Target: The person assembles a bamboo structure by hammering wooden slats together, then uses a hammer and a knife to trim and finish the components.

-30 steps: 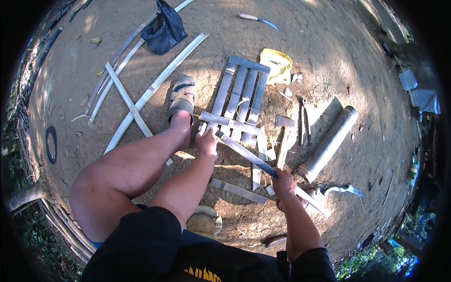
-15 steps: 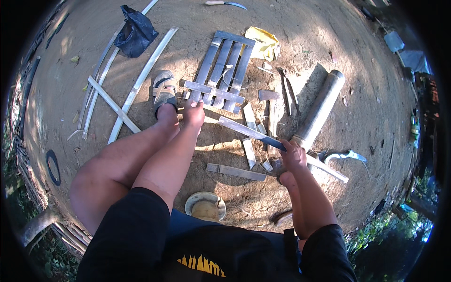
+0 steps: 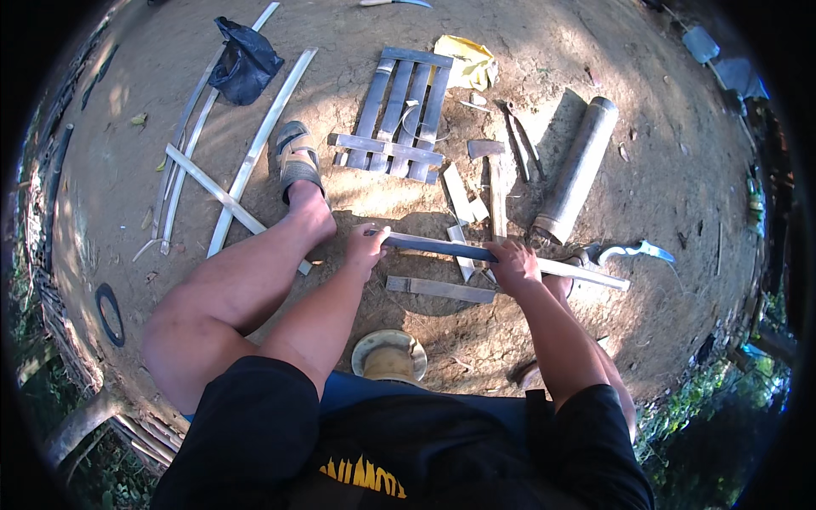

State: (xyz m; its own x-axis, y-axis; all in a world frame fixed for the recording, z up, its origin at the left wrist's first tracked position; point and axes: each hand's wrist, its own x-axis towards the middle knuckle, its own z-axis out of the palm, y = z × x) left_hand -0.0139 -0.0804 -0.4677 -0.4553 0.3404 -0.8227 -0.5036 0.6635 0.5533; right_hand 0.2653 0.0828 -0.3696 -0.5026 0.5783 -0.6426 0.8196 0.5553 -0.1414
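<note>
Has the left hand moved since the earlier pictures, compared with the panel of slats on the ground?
Yes. The left hand has come back toward the person, away from the slat panel, and now grips the near end of the long strip.

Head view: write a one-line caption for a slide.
Seated on bare earth, a person grips a bamboo slat with the left hand and right hand, near a slatted panel.
</note>
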